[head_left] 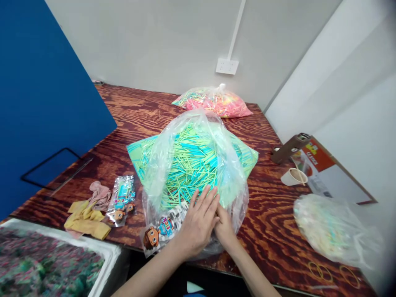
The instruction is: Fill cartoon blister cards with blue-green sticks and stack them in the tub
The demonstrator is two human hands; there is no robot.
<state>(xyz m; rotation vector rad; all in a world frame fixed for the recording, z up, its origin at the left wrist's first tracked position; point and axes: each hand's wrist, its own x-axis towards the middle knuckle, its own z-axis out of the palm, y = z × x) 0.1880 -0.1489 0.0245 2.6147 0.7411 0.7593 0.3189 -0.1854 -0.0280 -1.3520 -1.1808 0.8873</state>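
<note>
A large clear plastic bag lies open in front of me, full of thin green and blue sticks. At its near edge my left hand stretches its fingers out, back up, over the sticks. Tucked against it is my right hand; most of its fingers are hidden behind the left one, so whether it holds anything does not show. A clear printed packet with a cartoon character lies beside and partly under my left hand. Another such packet, with blue sticks inside, rests left of the bag.
Yellow and pink gloves lie at the left, above a white foam box. A tied bag of colourful sticks stands at the back. To the right are a paper cup, a brown cylinder, another plastic bag and rubber bands.
</note>
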